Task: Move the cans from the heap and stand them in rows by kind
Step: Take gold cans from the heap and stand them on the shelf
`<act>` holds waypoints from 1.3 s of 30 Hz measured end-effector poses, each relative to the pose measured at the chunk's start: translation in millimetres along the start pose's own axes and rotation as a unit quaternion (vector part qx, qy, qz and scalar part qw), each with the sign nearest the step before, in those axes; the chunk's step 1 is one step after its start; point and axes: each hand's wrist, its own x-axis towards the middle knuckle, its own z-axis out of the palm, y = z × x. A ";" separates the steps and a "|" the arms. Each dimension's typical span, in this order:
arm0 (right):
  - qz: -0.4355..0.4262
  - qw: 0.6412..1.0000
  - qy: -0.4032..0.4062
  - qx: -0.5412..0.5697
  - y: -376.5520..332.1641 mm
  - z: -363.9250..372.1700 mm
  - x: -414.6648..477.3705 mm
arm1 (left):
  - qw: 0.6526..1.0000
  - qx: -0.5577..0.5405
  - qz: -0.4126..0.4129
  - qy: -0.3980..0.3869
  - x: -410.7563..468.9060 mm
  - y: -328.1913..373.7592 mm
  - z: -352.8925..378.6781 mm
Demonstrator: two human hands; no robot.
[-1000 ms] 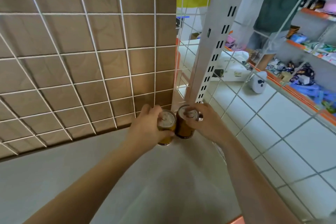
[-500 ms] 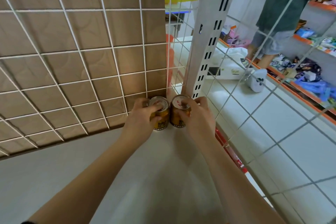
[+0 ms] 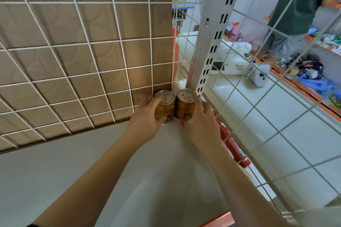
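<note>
White shelf corner, left hand gripping gold can, right hand gripping second can, labels unreadable.

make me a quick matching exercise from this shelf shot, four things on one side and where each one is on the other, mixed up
Things:
1 left can
2 right can
3 brown board
4 slotted upright

Places:
a behind the wire grid
b held by the right hand
c just right of both cans
d gripped by the left hand

Pairs: 1-d; 2-b; 3-a; 4-c
</note>
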 end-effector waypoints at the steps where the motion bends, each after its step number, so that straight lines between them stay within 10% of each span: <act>1: 0.007 1.000 -0.010 0.010 0.3 -0.1 -9.3 | 1.000 -0.005 0.001 0.001 -8.4 0.4 -3.3; 15: -0.239 0.951 -0.189 -0.058 -58.8 19.4 -145.8 | 0.954 0.141 -0.239 0.111 -251.2 -22.3 -42.2; 39: -0.522 0.788 -0.297 0.136 -404.0 154.1 -465.4 | 0.747 0.115 -0.557 0.344 -708.7 -179.5 -228.2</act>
